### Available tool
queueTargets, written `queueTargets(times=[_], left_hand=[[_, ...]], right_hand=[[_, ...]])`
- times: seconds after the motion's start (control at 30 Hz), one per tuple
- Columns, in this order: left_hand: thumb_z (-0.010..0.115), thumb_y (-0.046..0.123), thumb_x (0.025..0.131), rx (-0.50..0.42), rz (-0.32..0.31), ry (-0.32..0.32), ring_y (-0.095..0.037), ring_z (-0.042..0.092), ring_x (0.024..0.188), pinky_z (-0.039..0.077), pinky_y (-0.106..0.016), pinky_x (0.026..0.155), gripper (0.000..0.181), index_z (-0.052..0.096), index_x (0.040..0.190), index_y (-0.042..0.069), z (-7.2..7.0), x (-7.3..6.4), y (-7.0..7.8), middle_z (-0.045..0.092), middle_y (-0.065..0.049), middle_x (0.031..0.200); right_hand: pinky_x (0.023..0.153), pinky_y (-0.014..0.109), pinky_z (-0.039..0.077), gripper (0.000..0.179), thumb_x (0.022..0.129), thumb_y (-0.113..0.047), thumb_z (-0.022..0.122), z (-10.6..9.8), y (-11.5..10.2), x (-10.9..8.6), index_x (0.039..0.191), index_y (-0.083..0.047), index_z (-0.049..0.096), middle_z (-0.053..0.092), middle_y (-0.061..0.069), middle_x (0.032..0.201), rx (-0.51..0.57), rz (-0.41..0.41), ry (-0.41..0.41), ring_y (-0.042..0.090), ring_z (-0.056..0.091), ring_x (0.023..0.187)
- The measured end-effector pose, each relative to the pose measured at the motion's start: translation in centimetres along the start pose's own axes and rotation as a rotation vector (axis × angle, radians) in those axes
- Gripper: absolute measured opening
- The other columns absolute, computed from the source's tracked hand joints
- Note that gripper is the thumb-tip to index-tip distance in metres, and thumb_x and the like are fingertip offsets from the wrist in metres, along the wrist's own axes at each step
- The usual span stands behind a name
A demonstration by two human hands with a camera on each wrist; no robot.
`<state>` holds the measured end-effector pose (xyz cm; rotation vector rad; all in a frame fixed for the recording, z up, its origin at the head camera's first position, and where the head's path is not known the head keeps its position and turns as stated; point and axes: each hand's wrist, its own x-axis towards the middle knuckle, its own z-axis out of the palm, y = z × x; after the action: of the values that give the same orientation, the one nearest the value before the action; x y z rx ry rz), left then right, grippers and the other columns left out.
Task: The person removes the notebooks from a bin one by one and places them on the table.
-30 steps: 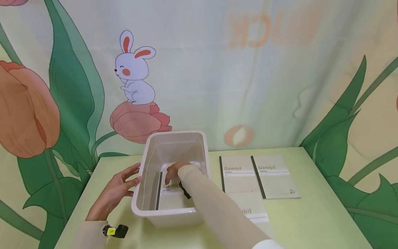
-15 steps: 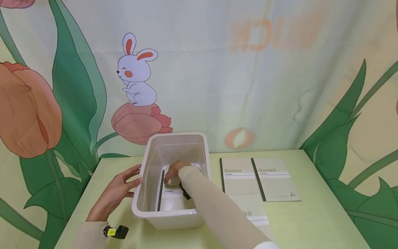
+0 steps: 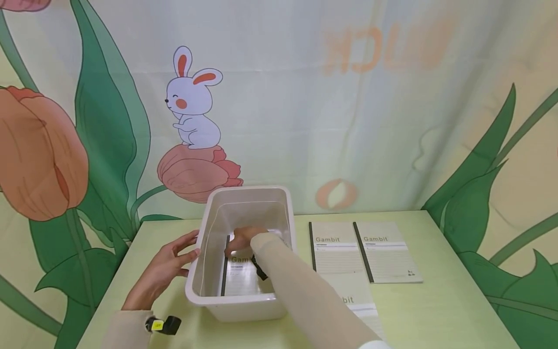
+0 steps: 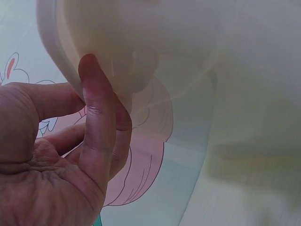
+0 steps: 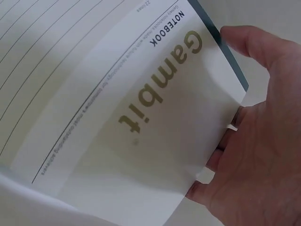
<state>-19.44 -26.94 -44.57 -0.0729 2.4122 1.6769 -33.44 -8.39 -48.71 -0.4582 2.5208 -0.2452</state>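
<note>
A pale plastic bin [image 3: 244, 310] stands at the table's left-centre. At its left rim my left hand [image 3: 167, 264] grips with thumb and fingers; in the left wrist view the same hand [image 4: 70, 136] has bent fingers against the lip. My right hand [image 3: 244, 238] reaches down inside the bin and holds a Gambit notebook [image 3: 241, 281] at its upper corner. In the right wrist view, the right hand [image 5: 258, 136] has its thumb at the dark spine and its fingertips at the top edge of the notebook [image 5: 108, 103]. My right forearm hides part of the bin's right side.
Right of the bin, two more Gambit notebooks lie side by side, a left notebook [image 3: 337, 257] and a right notebook [image 3: 390, 261]. A nearer notebook [image 3: 348, 286] is partly covered by my right sleeve. A printed curtain [image 3: 283, 121] hangs behind the pale green table [image 3: 444, 310].
The notebook has shifted slightly to the right and away within the bin. My right thumb has moved left to its spine. My left hand stays at the rim.
</note>
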Motion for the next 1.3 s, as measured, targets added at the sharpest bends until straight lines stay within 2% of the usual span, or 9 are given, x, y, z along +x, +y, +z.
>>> queueTargets(times=[0.13,0.33,0.47,0.57,0.63,0.73,0.87,1.0,1.3], left_hand=[[0.062,0.032,0.096,0.005,-0.011,0.007,-0.042,0.049,0.130,0.060,-0.039,0.082,0.073,0.024,0.157,0.019,0.1,-0.1,0.0,0.026,-0.018,0.161],[0.061,0.029,0.097,0.000,-0.003,-0.002,-0.041,0.052,0.128,0.060,-0.040,0.081,0.071,0.025,0.157,0.018,0.0,-0.1,0.3,0.028,-0.018,0.160],[0.061,0.031,0.097,0.008,0.016,-0.003,-0.042,0.052,0.127,0.060,-0.041,0.082,0.071,0.025,0.157,0.018,0.1,-0.1,0.4,0.028,-0.019,0.160],[0.062,0.032,0.097,0.015,0.015,0.004,-0.043,0.051,0.128,0.060,-0.041,0.083,0.072,0.025,0.157,0.019,0.1,-0.1,0.4,0.027,-0.018,0.161],[0.062,0.032,0.097,0.017,0.012,0.007,-0.044,0.050,0.129,0.060,-0.041,0.083,0.072,0.025,0.157,0.019,0.1,-0.2,0.4,0.027,-0.017,0.161],[0.061,0.032,0.097,0.018,0.013,0.007,-0.044,0.051,0.129,0.060,-0.041,0.083,0.072,0.025,0.157,0.018,0.0,-0.3,0.3,0.027,-0.017,0.161],[0.061,0.032,0.097,0.018,0.024,0.003,-0.042,0.052,0.127,0.060,-0.041,0.083,0.072,0.024,0.157,0.017,-0.1,-0.3,0.2,0.028,-0.019,0.160],[0.060,0.031,0.098,0.010,0.023,-0.002,-0.041,0.053,0.125,0.060,-0.041,0.082,0.071,0.024,0.157,0.017,0.0,-0.1,0.2,0.028,-0.019,0.160],[0.060,0.031,0.098,0.010,0.019,-0.007,-0.043,0.050,0.129,0.060,-0.042,0.084,0.071,0.023,0.157,0.016,0.0,-0.2,0.2,0.025,-0.020,0.161]], right_hand=[[0.103,0.040,0.046,0.081,0.070,-0.061,0.070,0.1,-0.2,-0.2,0.141,-0.032,0.047,0.055,-0.008,0.140,0.031,0.004,0.001,0.014,0.054,0.122],[0.101,0.040,0.046,0.077,0.070,-0.066,0.072,-0.3,-0.6,-0.1,0.136,-0.032,0.053,0.060,-0.006,0.120,0.091,-0.013,0.045,0.015,0.055,0.108],[0.104,0.039,0.044,0.067,0.071,-0.067,0.072,-0.5,-0.7,1.0,0.128,-0.034,0.058,0.060,-0.008,0.115,0.011,-0.093,0.238,0.013,0.053,0.108],[0.107,0.039,0.041,0.064,0.071,-0.071,0.071,-0.8,-0.9,1.6,0.123,-0.037,0.060,0.060,-0.012,0.119,-0.129,-0.203,0.439,0.012,0.052,0.113],[0.109,0.042,0.040,0.064,0.069,-0.073,0.071,-1.1,-1.1,1.7,0.122,-0.038,0.060,0.061,-0.012,0.121,-0.206,-0.236,0.536,0.013,0.051,0.117],[0.109,0.045,0.039,0.063,0.072,-0.073,0.068,-1.9,-1.4,0.5,0.123,-0.037,0.061,0.060,-0.011,0.126,-0.256,-0.230,0.578,0.014,0.050,0.123],[0.110,0.048,0.039,0.065,0.080,-0.069,0.061,-3.0,-1.6,-1.5,0.131,-0.030,0.056,0.061,-0.006,0.133,-0.271,-0.202,0.566,0.017,0.051,0.129],[0.105,0.047,0.041,0.063,0.084,-0.069,0.054,-4.4,-1.5,-2.8,0.129,-0.025,0.051,0.068,-0.001,0.122,-0.302,-0.213,0.575,0.018,0.059,0.121],[0.087,0.041,0.040,0.054,0.084,-0.063,0.053,-8.0,-1.2,-6.4,0.121,-0.024,0.048,0.063,-0.002,0.117,-0.294,-0.312,0.740,0.017,0.059,0.107]])
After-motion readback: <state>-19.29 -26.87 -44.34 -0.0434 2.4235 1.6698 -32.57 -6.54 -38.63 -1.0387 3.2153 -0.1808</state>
